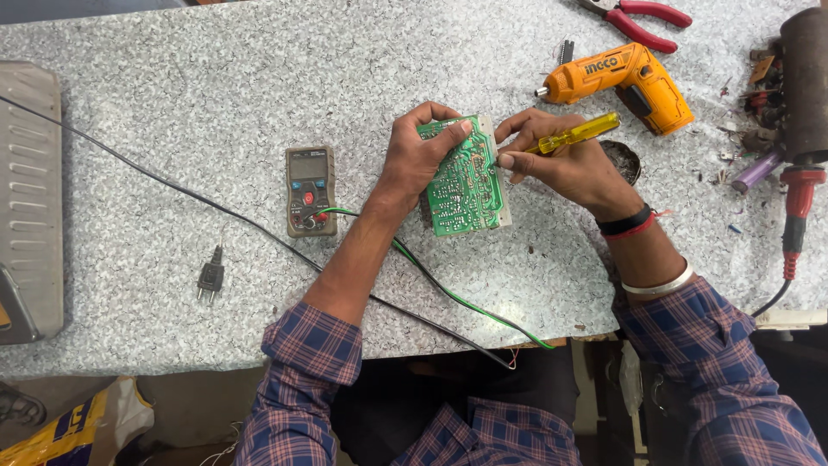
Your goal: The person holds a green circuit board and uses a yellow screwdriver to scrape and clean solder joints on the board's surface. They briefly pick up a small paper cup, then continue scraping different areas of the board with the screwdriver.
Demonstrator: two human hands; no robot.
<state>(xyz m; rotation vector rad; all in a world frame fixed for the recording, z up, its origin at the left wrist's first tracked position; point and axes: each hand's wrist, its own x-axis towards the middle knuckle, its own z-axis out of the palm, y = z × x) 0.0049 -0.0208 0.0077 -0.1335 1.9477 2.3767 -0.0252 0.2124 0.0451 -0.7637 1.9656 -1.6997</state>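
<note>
My left hand [420, 157] grips a green circuit board [466, 185] by its upper left edge, holding it tilted above the speckled grey bench [216, 95]. My right hand [561, 164] holds a yellow-handled screwdriver [580, 134], its tip resting on the board's right edge near the top. A white strip runs along that right edge. Both forearms wear blue checked sleeves rolled up.
A grey multimeter [310, 191] lies left of the board, with green and black leads [457, 298] trailing toward me. An orange cordless screwdriver [625, 76] and red pliers [642, 19] lie at the back right. A soldering iron [798, 203], scraps, a plug [210, 277] and a grey panel [30, 198] surround.
</note>
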